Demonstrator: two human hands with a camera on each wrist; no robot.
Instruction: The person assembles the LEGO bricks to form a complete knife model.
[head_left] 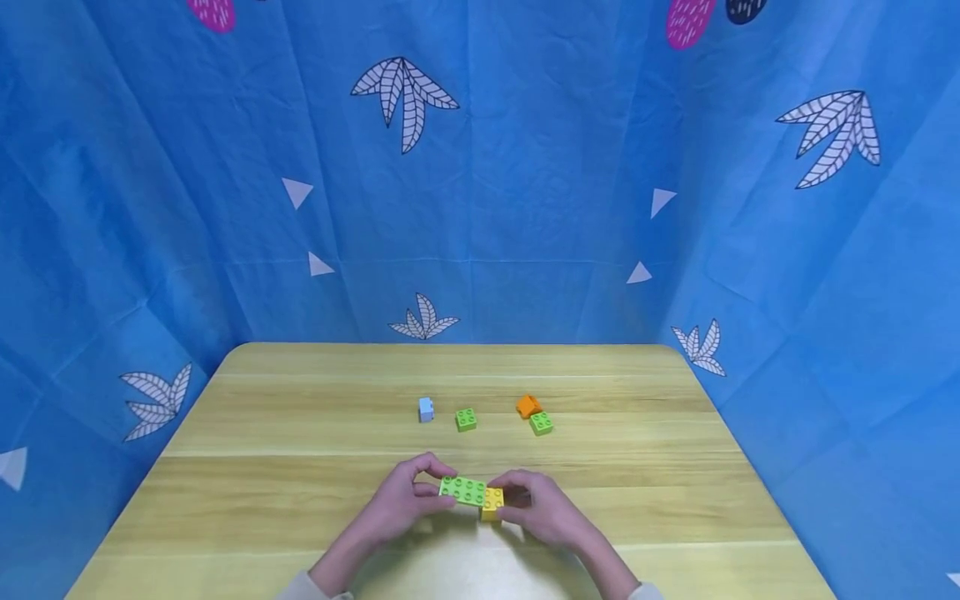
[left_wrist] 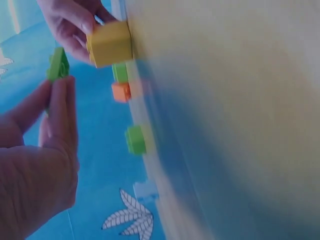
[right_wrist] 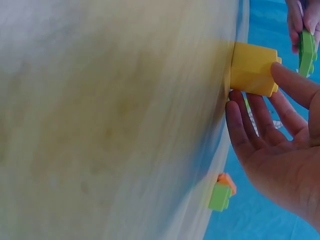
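Observation:
My left hand (head_left: 399, 502) pinches a flat light-green building brick (head_left: 463, 490) by its left end, between thumb and fingers. In the left wrist view this green brick (left_wrist: 59, 65) is seen edge-on, held up off the table. My right hand (head_left: 551, 507) grips a yellow building brick (head_left: 491, 514), thumb at its near side and fingers on the far side. In the right wrist view the yellow brick (right_wrist: 254, 69) stands on the table, studs away from it. From the head, the green brick's right end overlaps the yellow one; in both wrist views a gap shows between them.
Farther back on the wooden table (head_left: 300, 417) lie a light-blue brick (head_left: 426, 409), a small green brick (head_left: 466, 419), an orange piece (head_left: 528, 406) and another green brick (head_left: 541, 423) close beside it. A blue patterned curtain (head_left: 510, 167) hangs behind and at both sides.

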